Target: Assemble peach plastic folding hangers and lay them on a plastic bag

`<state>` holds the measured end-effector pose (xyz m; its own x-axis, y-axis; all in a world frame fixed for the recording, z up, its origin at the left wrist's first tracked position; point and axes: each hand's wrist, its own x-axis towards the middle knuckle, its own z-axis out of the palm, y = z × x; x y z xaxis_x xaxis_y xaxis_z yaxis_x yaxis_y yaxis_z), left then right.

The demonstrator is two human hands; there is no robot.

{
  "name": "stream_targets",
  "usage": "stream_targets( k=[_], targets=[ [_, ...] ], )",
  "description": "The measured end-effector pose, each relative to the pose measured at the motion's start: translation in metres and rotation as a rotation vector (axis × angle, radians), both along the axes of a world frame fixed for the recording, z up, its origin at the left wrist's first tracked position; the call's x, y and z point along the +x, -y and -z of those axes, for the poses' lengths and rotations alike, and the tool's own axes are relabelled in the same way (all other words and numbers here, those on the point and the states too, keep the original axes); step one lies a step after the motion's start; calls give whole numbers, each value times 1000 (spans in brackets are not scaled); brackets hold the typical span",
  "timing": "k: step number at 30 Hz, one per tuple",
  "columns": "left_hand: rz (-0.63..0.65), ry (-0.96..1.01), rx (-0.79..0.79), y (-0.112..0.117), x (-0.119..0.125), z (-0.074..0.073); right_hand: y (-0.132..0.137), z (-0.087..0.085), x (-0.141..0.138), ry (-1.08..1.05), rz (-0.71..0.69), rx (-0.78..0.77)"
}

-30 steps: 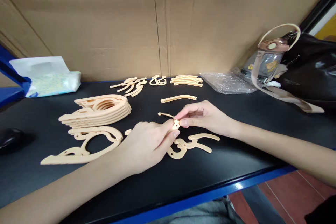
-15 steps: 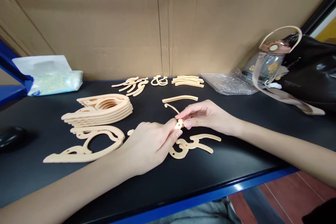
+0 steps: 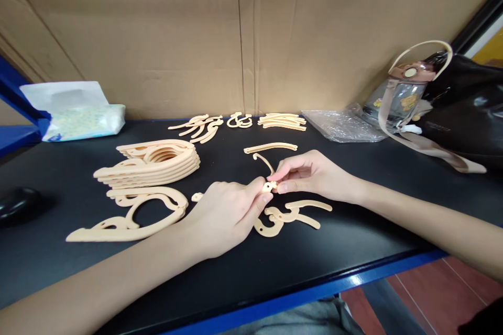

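Observation:
My left hand point(image 3: 231, 214) reaches in over the table with thumb and forefinger closed on a small cream plastic hanger piece point(image 3: 268, 187) that has a hole in it. From the other side my right hand point(image 3: 310, 178) pinches the same spot, its fingertips nearly touching the left ones. A thin curved arm point(image 3: 264, 160) with a hooked tip rises behind the fingers, its lower end hidden by them. Just below the hands lie a hook-shaped part point(image 3: 268, 228) and joined curved pieces point(image 3: 291, 214). One loose bar point(image 3: 271, 147) lies beyond them.
Stacked folded hangers point(image 3: 149, 167) and another hanger point(image 3: 157, 225) lie left. At the back are curved arms point(image 3: 200, 128), hooks point(image 3: 239, 121) and bars point(image 3: 283, 120). Around them are a tissue pack point(image 3: 84, 120), mouse point(image 3: 19, 204), plastic bag point(image 3: 346, 125), bottle point(image 3: 408, 94) and black bag point(image 3: 467, 110).
The hooked tip of the thin arm has swung slightly to the right and stands steeper. The piece between the fingers has turned a little; both hands keep their grip.

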<state>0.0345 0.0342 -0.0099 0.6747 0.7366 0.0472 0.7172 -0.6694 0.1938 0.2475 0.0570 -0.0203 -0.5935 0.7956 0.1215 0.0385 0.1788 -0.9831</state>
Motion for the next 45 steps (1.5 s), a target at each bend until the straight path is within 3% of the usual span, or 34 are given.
stream_targets(
  k=[5,12,17,22,27,30,33,38,41,45],
  targets=[
    [14,-52,13,0,0,2,3,-1,0,89,18,95],
    [29,-170,45,1,6,2,8,-10,2,396,11,453],
    [-58,-158,-2,6,10,-6,12,-17,-1,469,7,633],
    [-181,37,-178,9,10,-14,17,-19,-4,484,68,641],
    [-183,344,-406,4,7,-8,12,-15,-2,405,102,634],
    [-224,576,-603,-2,4,-8,-3,-12,7,406,242,677],
    [-317,736,-746,-8,0,-14,-26,-5,24,597,386,817],
    [-393,947,-822,-14,-7,-19,-53,9,42,845,438,850],
    [-477,1071,-863,-16,-8,-19,-56,10,41,872,436,821],
    [-540,1085,-882,-18,-8,-19,-56,8,41,860,386,816]
  ],
)
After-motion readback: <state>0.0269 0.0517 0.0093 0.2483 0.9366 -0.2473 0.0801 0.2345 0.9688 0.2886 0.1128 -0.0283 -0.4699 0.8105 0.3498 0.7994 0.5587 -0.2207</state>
